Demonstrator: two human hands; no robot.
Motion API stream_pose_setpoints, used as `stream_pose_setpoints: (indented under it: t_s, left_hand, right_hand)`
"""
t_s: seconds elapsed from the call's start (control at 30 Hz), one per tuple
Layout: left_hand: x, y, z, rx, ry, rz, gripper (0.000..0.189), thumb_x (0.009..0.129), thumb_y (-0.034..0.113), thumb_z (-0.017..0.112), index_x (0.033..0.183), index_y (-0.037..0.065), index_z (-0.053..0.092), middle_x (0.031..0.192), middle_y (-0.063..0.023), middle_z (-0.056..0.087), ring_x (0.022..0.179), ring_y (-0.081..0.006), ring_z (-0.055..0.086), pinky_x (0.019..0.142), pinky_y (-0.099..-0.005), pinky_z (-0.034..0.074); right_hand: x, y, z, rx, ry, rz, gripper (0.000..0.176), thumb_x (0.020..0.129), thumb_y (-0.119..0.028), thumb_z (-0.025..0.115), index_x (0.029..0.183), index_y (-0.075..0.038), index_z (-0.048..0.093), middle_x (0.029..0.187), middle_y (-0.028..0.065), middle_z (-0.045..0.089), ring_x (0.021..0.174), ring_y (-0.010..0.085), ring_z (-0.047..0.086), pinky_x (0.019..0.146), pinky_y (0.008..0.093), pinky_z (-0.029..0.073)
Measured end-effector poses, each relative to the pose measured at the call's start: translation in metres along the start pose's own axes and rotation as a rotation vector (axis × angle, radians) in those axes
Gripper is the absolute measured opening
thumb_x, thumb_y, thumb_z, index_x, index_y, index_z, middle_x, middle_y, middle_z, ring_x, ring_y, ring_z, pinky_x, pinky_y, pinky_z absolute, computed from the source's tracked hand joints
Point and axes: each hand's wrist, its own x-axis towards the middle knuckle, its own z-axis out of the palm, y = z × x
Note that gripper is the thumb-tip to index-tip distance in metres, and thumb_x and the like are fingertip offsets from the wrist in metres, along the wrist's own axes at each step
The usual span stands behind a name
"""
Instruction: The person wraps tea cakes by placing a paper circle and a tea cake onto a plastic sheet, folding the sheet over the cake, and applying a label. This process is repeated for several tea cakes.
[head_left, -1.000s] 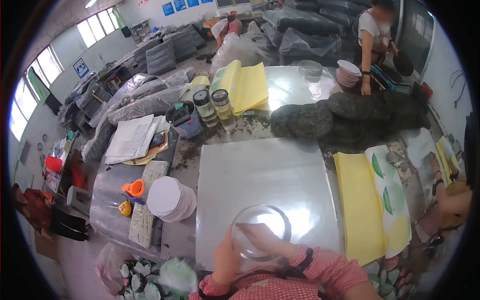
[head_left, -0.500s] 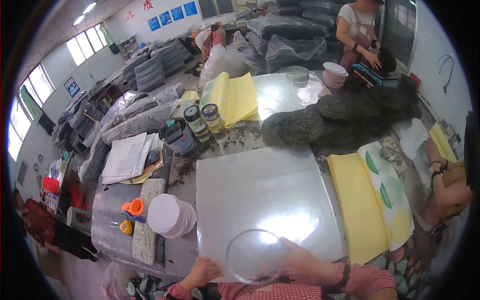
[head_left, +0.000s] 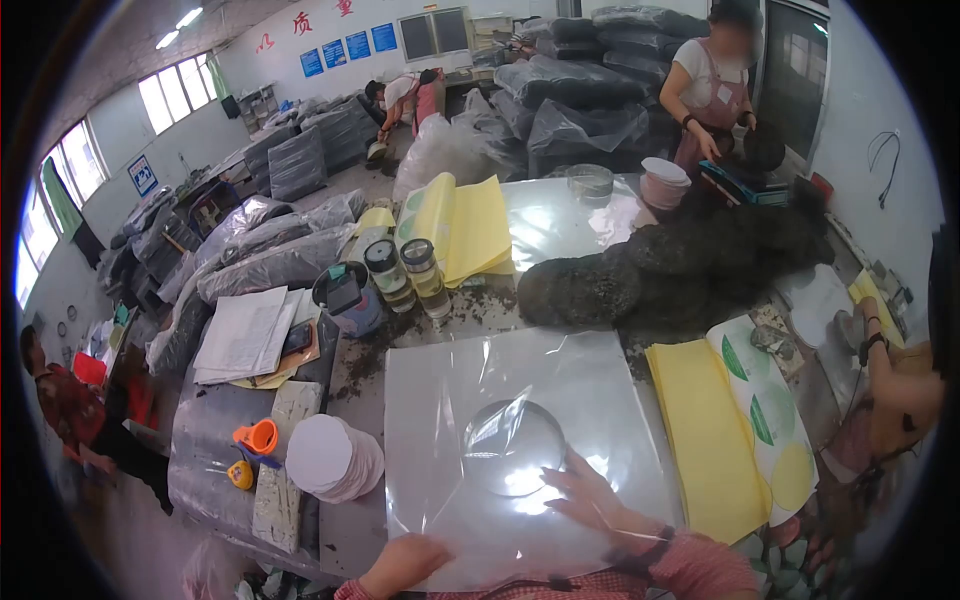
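Observation:
A clear plastic ring (head_left: 466, 440) lies on a stack of clear plastic sheets (head_left: 425, 400) on the table in front of me. Shiny, wrinkled film overlaps the ring in this view. My right hand (head_left: 598, 500) is at the ring's right side, fingers spread and fingertips right at its rim. At the near left corner of the sheets, my left hand (head_left: 405, 565) is closed on the edge of the plastic sheet. Left of the sheets stands a pile of round white paper discs (head_left: 335, 458). To their right lie yellow paper sheets (head_left: 705, 440).
Dark round slabs (head_left: 600, 285) are heaped behind the sheets. Two lidded jars (head_left: 428, 280) and a bucket (head_left: 350, 305) stand at the back left. An orange tape dispenser (head_left: 260, 437) lies left. One person (head_left: 705, 90) works at the back right, another's arm (head_left: 885, 350) reaches in at right.
The ring has moved away from me, from the near edge to the middle of the sheets. My right hand's fingers have spread beside it. The top film now looks wrinkled.

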Motion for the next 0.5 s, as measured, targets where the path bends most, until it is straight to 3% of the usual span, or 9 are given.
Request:
stream_pose_setpoints:
  t_s: [0.03,0.1,0.13,0.17,0.2,0.3,0.33,0.4,0.5]
  left_hand:
    - [0.002,-0.007,-0.018,0.074,0.186,-0.018,0.022,0.086,0.021,0.071,0.107,0.012,0.068,0.098,-0.0077,0.069,0.094,-0.0324,0.067,0.084,-0.0449,0.052]
    - [0.014,-0.032,-0.052,0.333,0.583,-0.209,0.034,0.087,0.02,0.069,0.117,0.006,0.065,0.117,-0.0128,0.069,0.112,-0.0358,0.063,0.096,-0.0472,0.049]
    - [0.016,-0.049,-0.057,0.523,0.773,-0.392,0.039,0.085,0.019,0.069,0.12,0.0,0.064,0.125,-0.0177,0.066,0.12,-0.0382,0.06,0.1,-0.0479,0.047]
    - [0.004,-0.087,-0.054,0.54,0.696,-0.435,0.047,0.082,0.015,0.072,0.123,-0.007,0.061,0.134,-0.0273,0.059,0.128,-0.0408,0.054,0.105,-0.047,0.045]
    - [0.004,-0.098,-0.051,0.56,0.701,-0.417,0.04,0.083,0.014,0.071,0.118,-0.005,0.064,0.127,-0.0259,0.064,0.122,-0.0385,0.061,0.098,-0.0455,0.05]
    - [-0.002,-0.113,-0.039,0.61,0.68,-0.362,0.034,0.085,0.014,0.068,0.113,-0.005,0.065,0.117,-0.0206,0.07,0.109,-0.0363,0.068,0.087,-0.0436,0.054]
    - [0.002,-0.105,-0.044,0.666,0.713,-0.378,0.028,0.085,0.013,0.068,0.11,-0.001,0.068,0.107,-0.0156,0.074,0.094,-0.0338,0.072,0.076,-0.0422,0.056]
    - [0.003,-0.101,-0.05,0.621,0.67,-0.419,0.028,0.085,0.012,0.068,0.111,0.001,0.068,0.107,-0.0154,0.074,0.091,-0.0334,0.072,0.074,-0.0421,0.056]
    - [0.014,-0.079,-0.069,0.484,0.624,-0.549,0.029,0.083,0.009,0.068,0.111,0.005,0.069,0.106,-0.0149,0.074,0.085,-0.0328,0.072,0.073,-0.0418,0.056]
  right_hand:
    - [-0.013,0.018,-0.009,0.098,-0.011,-0.037,0.029,0.085,-0.015,0.079,0.107,-0.001,0.068,0.124,0.0293,0.063,0.11,0.0365,0.066,0.095,0.0409,0.055]
    - [-0.045,0.057,-0.051,-0.234,0.305,0.075,0.024,0.09,-0.011,0.073,0.112,-0.001,0.067,0.107,0.0187,0.07,0.09,0.0265,0.072,0.084,0.035,0.058]
    - [-0.052,0.078,-0.092,0.452,0.481,0.609,0.021,0.097,-0.007,0.064,0.116,0.001,0.064,0.099,0.0094,0.069,0.084,0.0167,0.07,0.076,0.0289,0.059]
    - [-0.059,0.102,-0.122,0.338,0.738,0.478,0.018,0.101,-0.006,0.058,0.117,0.002,0.062,0.095,0.0054,0.066,0.083,0.0141,0.068,0.073,0.0268,0.059]
    - [-0.051,0.101,-0.149,0.371,0.915,0.445,0.016,0.101,-0.005,0.057,0.115,0.001,0.062,0.092,0.0065,0.066,0.082,0.0157,0.069,0.072,0.0273,0.059]
    - [0.004,0.087,-0.189,0.273,0.744,0.387,0.017,0.1,-0.008,0.06,0.114,0.002,0.063,0.096,0.0084,0.067,0.085,0.0161,0.069,0.074,0.0277,0.059]
    - [0.033,0.085,-0.187,0.24,0.617,0.368,0.018,0.1,-0.009,0.061,0.114,0.003,0.064,0.098,0.0089,0.068,0.086,0.0163,0.07,0.074,0.0278,0.06]
    - [0.096,0.119,-0.17,0.439,0.506,0.34,0.026,0.099,-0.014,0.065,0.117,0.005,0.063,0.101,0.009,0.068,0.087,0.0169,0.07,0.075,0.0301,0.06]
    - [0.2,0.178,-0.145,0.825,0.487,0.705,0.032,0.092,-0.032,0.075,0.094,-0.001,0.068,0.082,0.0075,0.067,0.066,0.0142,0.064,0.061,0.0278,0.054]
